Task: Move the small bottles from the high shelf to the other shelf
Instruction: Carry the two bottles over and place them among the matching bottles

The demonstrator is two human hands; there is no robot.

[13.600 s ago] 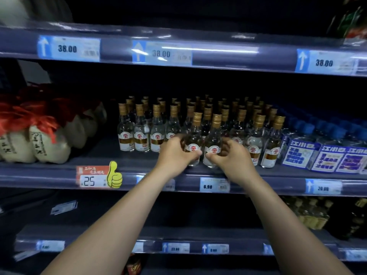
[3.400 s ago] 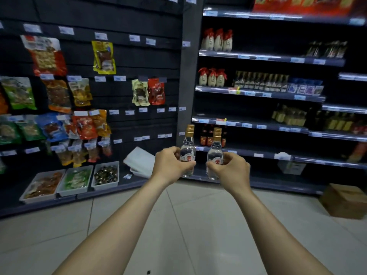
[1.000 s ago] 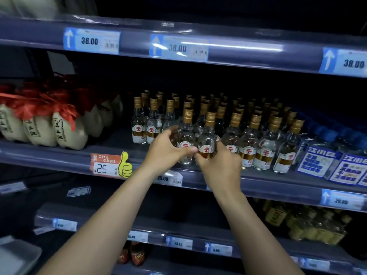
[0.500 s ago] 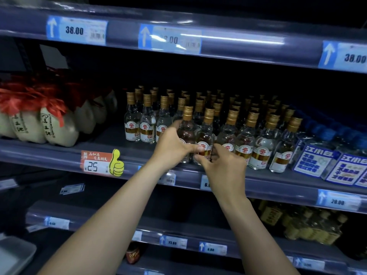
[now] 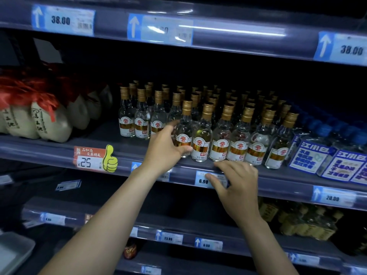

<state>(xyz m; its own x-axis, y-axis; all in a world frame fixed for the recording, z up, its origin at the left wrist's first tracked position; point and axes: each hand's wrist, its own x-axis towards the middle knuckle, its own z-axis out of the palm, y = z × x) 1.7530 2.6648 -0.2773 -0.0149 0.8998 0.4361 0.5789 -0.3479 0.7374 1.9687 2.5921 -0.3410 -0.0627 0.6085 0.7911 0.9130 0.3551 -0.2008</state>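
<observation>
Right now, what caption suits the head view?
Left hand grips a small bottle on the shelf; right hand open below.

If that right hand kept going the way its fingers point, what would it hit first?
Probably the white 6.90 price label on the grey shelf rail; the fingertips of the right hand overlap it, though contact is unclear.

Small bottles [image 5: 220, 135] stand in rows on the middle of the shelf [image 5: 95, 140]; jars [image 5: 51, 124] toward its left end, packs [image 5: 309, 159] at its right end. The left grip [image 5: 164, 147] is around the front row's leftmost bottle [image 5: 183, 135]; the right grip [image 5: 238, 185] lies before the front edge, over a price tag [image 5: 202, 180]
</observation>
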